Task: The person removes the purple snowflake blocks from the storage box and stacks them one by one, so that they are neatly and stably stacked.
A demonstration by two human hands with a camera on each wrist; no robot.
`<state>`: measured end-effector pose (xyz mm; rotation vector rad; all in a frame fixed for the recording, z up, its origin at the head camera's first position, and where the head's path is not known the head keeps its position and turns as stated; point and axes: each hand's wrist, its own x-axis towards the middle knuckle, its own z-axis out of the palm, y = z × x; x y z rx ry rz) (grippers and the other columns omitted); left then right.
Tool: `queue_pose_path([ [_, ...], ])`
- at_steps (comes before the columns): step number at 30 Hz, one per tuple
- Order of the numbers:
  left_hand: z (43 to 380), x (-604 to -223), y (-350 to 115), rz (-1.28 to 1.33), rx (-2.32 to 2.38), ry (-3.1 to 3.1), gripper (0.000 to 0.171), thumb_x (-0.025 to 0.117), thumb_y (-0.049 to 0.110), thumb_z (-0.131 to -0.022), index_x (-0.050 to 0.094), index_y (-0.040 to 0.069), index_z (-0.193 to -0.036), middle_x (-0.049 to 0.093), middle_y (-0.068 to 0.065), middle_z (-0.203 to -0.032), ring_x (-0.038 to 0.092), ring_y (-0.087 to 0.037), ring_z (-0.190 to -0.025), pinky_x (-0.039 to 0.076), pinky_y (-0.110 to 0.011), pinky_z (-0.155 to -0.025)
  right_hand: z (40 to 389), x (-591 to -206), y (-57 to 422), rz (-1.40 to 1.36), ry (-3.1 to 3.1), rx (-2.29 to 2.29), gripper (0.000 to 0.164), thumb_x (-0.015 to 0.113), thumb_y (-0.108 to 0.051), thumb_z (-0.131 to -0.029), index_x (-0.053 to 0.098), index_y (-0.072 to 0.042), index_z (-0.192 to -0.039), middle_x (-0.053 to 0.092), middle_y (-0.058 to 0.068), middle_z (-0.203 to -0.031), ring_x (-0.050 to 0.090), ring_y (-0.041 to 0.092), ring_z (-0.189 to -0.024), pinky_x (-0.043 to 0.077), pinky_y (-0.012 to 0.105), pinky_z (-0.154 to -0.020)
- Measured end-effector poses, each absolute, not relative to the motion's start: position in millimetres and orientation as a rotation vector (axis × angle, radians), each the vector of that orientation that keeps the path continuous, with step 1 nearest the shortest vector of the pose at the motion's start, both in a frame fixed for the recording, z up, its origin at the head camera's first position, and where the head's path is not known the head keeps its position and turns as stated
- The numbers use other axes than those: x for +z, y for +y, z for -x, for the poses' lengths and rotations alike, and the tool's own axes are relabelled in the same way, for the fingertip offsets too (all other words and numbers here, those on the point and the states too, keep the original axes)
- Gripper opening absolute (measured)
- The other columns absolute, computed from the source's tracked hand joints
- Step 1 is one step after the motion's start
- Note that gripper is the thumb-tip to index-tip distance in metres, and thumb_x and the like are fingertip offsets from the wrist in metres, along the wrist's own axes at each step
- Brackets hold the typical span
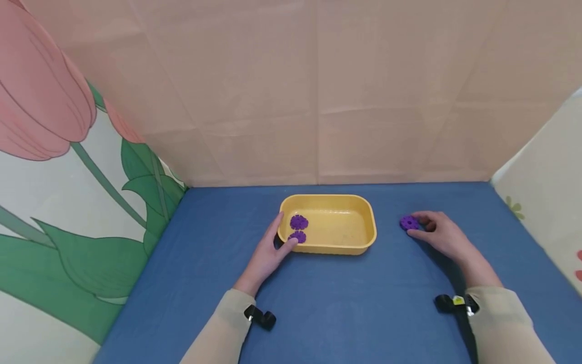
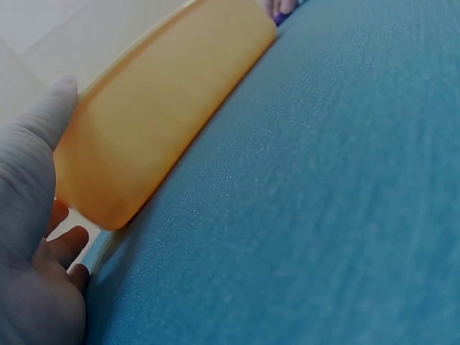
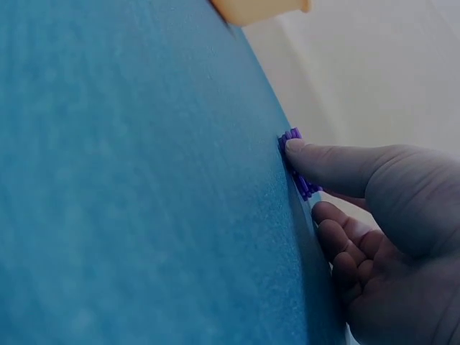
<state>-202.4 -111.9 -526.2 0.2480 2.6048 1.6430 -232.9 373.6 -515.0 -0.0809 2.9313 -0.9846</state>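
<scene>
A yellow plastic tray [image 1: 338, 249] lies on the blue table, with two purple flower-shaped discs [image 1: 298, 222] in its left part. My left hand [image 1: 265, 258] grips the tray's near left corner, thumb over the front rim and fingers along the left end. In the left wrist view, the thumb [image 2: 54, 111] lies against the tray's wall [image 2: 154, 108]. Right of the tray, my right hand [image 1: 443, 233] pinches another purple flower-shaped disc [image 1: 408, 223] between thumb and fingers. That purple disc [image 3: 300, 180] shows edge-on in the right wrist view, close over the cloth.
Blue cloth [image 1: 354, 308] covers the table. A plain beige wall covering [image 1: 313, 101] rises along its back edge. A panel with painted tulips [image 1: 132, 202] stands at the left, and a pale panel [image 1: 545, 197] at the right.
</scene>
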Motion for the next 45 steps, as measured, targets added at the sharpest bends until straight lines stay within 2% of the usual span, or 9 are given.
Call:
queue_pose_path([
  [11, 202.2, -525.8, -107.1, -0.216, 1.619, 2.596, 0.088, 0.076, 0.046, -0.106, 0.023, 0.041, -0.176, 0.025, 0.005, -0.182, 0.021, -0.024, -0.168, 0.019, -0.057, -0.134, 228.9, -496.8, 364.5, 0.087, 3.027, -1.081, 0.062, 0.079, -0.033, -0.106, 0.059, 0.004, -0.15, 0.063, 0.033, -0.132, 0.061, 0.048, -0.116, 0.055, 0.065, -0.088],
  [14, 203.4, -526.2, -106.0, -0.214, 1.627, 2.595, 0.087, 0.076, 0.044, -0.107, 0.024, 0.04, -0.176, 0.025, 0.005, -0.182, 0.021, -0.023, -0.168, 0.019, -0.056, -0.134, 230.5, -481.8, 347.2, 0.085, 3.059, -1.112, 0.061, 0.08, -0.032, -0.105, 0.059, 0.002, -0.152, 0.063, 0.03, -0.131, 0.062, 0.045, -0.114, 0.057, 0.062, -0.087],
  [19, 204.6, -526.6, -105.5, -0.212, 1.623, 2.6, 0.087, 0.076, 0.045, -0.107, 0.024, 0.041, -0.176, 0.025, 0.005, -0.182, 0.021, -0.024, -0.168, 0.02, -0.057, -0.134, 231.9, -457.8, 308.3, 0.172, 3.077, -1.149, 0.058, 0.083, -0.028, -0.103, 0.062, -0.002, -0.151, 0.063, 0.022, -0.126, 0.062, 0.037, -0.107, 0.055, 0.048, -0.08],
  [25, 204.6, -526.7, -105.6, -0.211, 1.628, 2.592, 0.087, 0.076, 0.045, -0.107, 0.024, 0.041, -0.176, 0.026, 0.005, -0.181, 0.021, -0.024, -0.168, 0.02, -0.057, -0.134, 237.1, -440.3, 261.6, 0.386, 3.012, -1.172, 0.052, 0.085, -0.022, -0.101, 0.067, -0.004, -0.147, 0.065, 0.016, -0.12, 0.061, 0.034, -0.104, 0.053, 0.048, -0.085],
  [31, 204.0, -526.4, -105.9, -0.211, 1.625, 2.595, 0.087, 0.075, 0.046, -0.107, 0.024, 0.04, -0.176, 0.025, 0.004, -0.182, 0.021, -0.024, -0.168, 0.019, -0.057, -0.134, 245.5, -439.9, 221.4, 0.597, 2.888, -1.217, 0.046, 0.086, -0.021, -0.1, 0.072, -0.007, -0.142, 0.067, 0.012, -0.119, 0.061, 0.03, -0.104, 0.053, 0.046, -0.089],
  [38, 204.7, -528.0, -106.1, -0.194, 1.617, 2.601, 0.087, 0.075, 0.049, -0.106, 0.023, 0.045, -0.175, 0.026, 0.005, -0.181, 0.022, -0.025, -0.168, 0.019, -0.06, -0.134, 256.2, -448.0, 182.1, 0.801, 2.774, -1.213, 0.043, 0.088, -0.019, -0.098, 0.075, -0.006, -0.137, 0.07, 0.006, -0.107, 0.062, 0.022, -0.091, 0.054, 0.036, -0.078],
  [45, 205.4, -527.8, -106.4, -0.202, 1.62, 2.598, 0.086, 0.075, 0.049, -0.106, 0.024, 0.044, -0.175, 0.027, 0.005, -0.181, 0.023, -0.026, -0.167, 0.02, -0.064, -0.132, 266.7, -454.0, 156.3, 0.864, 2.669, -1.21, 0.045, 0.087, -0.017, -0.099, 0.073, -0.008, -0.141, 0.071, 0.005, -0.107, 0.063, 0.02, -0.091, 0.056, 0.036, -0.079],
])
